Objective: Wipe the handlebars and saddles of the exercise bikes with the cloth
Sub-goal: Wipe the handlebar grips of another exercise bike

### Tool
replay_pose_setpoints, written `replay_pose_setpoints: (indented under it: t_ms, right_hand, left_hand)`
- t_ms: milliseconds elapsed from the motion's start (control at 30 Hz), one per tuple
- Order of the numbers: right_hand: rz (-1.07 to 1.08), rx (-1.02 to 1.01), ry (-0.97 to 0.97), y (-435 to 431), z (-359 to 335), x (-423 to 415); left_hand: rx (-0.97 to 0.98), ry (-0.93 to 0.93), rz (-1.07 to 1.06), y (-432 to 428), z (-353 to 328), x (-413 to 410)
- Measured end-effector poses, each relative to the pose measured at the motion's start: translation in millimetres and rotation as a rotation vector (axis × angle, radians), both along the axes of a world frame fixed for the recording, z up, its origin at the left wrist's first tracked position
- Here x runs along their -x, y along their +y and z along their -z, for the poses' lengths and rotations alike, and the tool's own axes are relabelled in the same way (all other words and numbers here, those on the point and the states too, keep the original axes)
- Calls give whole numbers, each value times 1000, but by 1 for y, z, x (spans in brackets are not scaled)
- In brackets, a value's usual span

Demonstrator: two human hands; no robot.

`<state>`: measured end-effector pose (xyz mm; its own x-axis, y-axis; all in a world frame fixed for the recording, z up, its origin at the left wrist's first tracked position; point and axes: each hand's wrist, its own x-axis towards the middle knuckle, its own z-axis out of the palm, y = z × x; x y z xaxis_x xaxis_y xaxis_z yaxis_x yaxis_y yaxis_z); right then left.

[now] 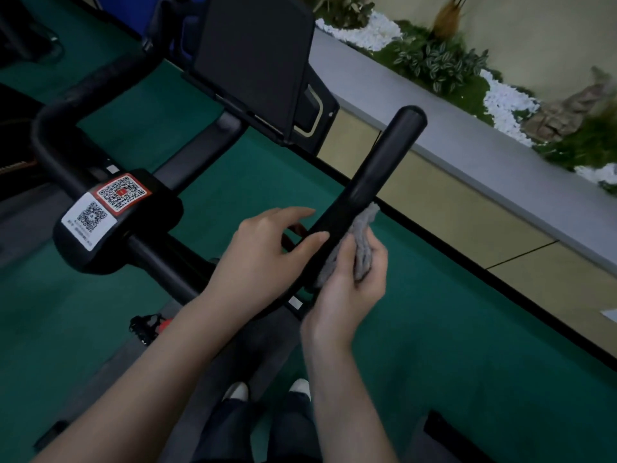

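A black exercise-bike handlebar (377, 168) runs across the view, its right grip pointing up and away from me. My right hand (350, 282) holds a grey cloth (362, 242) bunched against the right side of that grip, near its lower end. My left hand (267, 255) rests on the left side of the same grip, thumb and fingers curled loosely around it. The bar's left loop (50, 135) bends round at the far left. No saddle is in view.
A black centre block with two QR stickers (107, 208) sits on the bar. A dark console screen (253, 58) stands behind it. Green flooring (450, 329) spreads below, a low grey-topped planter wall (467, 145) at right. A pedal (147, 325) and my shoes (267, 390) are below.
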<state>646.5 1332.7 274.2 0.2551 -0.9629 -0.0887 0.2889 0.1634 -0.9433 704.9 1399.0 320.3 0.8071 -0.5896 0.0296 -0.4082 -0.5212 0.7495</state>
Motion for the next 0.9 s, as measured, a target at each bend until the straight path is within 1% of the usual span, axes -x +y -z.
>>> replay_pose_setpoints:
  t_ms: [100,233,400,533,600,667,767,900]
  right_hand:
    - [33,326,79,-15,-8,-6]
    - [41,569,199,-41,-13,-15]
    - [-63,729,264,-41,-8,-3]
    - [-44,729,281,-60,-23,-10]
    - [-61,781,310,-59,-28,-13]
    - [-135,938,388,-58,-28,-10]
    - [-261,1250,534,-71,-37,-5]
    - [-340,1527,719,-93,-61,-13]
  left_hand:
    - [12,11,5,-4,-1,-1]
    - [53,55,-13,-5,-2,-1]
    - [79,90,-14,-5,-1,-1]
    - [93,116,-26,-5,1,-1]
    - [109,119,-25,-5,2,-1]
    - [112,111,-16,-6,3,0]
    - [111,101,-20,-7,4,-2]
    - [124,114,-7,-7,5,-3]
